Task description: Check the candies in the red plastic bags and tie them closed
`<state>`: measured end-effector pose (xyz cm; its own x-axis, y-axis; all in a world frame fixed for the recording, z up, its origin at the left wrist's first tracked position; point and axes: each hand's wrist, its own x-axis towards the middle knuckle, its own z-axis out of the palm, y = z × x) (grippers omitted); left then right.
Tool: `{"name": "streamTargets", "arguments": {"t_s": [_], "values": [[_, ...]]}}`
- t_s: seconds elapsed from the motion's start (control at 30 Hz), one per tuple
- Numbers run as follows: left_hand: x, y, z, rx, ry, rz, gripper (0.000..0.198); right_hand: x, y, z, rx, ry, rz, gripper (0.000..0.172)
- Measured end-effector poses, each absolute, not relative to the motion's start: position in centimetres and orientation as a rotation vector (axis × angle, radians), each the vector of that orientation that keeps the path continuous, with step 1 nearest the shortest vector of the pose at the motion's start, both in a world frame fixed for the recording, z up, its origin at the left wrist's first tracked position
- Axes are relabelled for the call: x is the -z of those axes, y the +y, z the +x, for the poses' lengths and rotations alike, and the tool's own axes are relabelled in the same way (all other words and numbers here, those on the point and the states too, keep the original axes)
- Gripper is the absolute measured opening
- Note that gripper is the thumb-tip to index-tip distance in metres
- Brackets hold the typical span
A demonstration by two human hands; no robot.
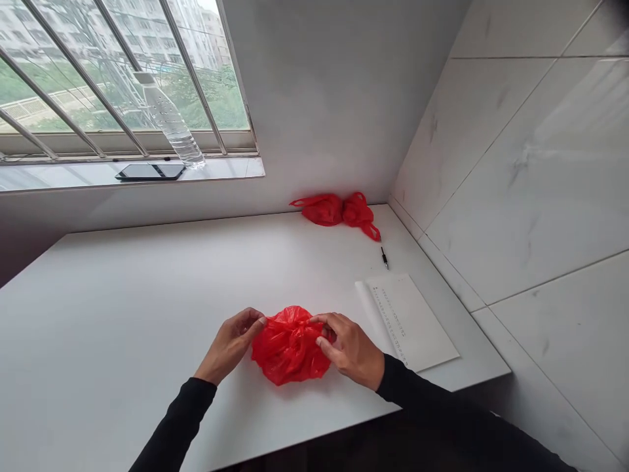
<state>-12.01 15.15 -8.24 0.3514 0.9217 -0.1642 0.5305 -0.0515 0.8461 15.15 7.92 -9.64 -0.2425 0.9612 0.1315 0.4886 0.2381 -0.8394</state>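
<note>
A red plastic bag (293,354), crumpled and gathered into a knot at its middle, lies on the white table (147,295) in front of me. At the bag's left edge, my left hand (238,337) pinches a bit of the plastic between thumb and fingertips. My right hand (348,344) is on the other side, its thumb and fingers closed on the plastic near the knot. What the bag contains is hidden.
Two more red bags (339,210) lie by the back wall. A black pen (384,257) and an open notebook (413,321) with writing are at the right. On the windowsill (236,168) are a phone (151,172) and a water bottle (171,124).
</note>
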Motion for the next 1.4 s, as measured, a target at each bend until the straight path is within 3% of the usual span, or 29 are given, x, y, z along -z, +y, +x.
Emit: {"name": "streamTargets", "arguments": {"t_s": [0.13, 0.23, 0.33, 0.4, 0.63, 0.73, 0.87, 1.13, 1.2, 1.27, 1.4], "values": [[8.1, 14.6, -11.3, -0.674, 1.357, 1.864, 0.035, 8.7, 7.6, 16.3, -0.866, -1.799, -1.387, 0.027], [7.9, 13.6, -9.6, -0.691, 1.261, 2.057, 0.043, 8.5, 7.7, 15.9, -0.85, -1.818, -1.375, 0.022], [8.0, 13.1, -8.5, -0.665, 1.184, 2.195, 0.023, 8.4, 7.8, 15.5, -0.851, -1.826, -1.358, 0.014], [8.2, 13.3, -8.6, -0.693, 1.226, 2.223, 0.02, 8.4, 7.9, 15.9, -0.834, -1.795, -1.379, 0.011], [7.8, 13.5, -9.7, -0.791, 1.3, 2.149, 0.022, 7.9, 8.4, 16.9, -0.794, -1.708, -1.463, 0.008], [7.7, 13.0, -9.2, -0.779, 1.243, 2.127, 0.021, 7.5, 8.7, 15.4, -0.752, -1.753, -1.418, 0.024], [7.7, 13.2, -9.4, -0.86, 1.345, 2.013, 0.024, 7.3, 8.9, 14.9, -0.685, -1.779, -1.35, 0.006], [7.7, 13.6, -10.2, -1.022, 1.388, 1.92, 0.028, 7.4, 8.1, 17.1, -0.785, -1.655, -1.415, 0.007], [7.6, 13.2, -9.7, -0.965, 1.29, 1.98, 0.031, 7.3, 8.0, 16.5, -0.831, -1.671, -1.441, 0.019], [7.6, 12.9, -9.3, -0.932, 1.241, 2.003, 0.021, 7.3, 8.2, 15.9, -0.85, -1.727, -1.45, 0.025], [7.8, 13.3, -9.8, -0.997, 1.322, 1.895, 0.018, 7.1, 8.4, 16.0, -0.852, -1.723, -1.427, 0.016]]}}
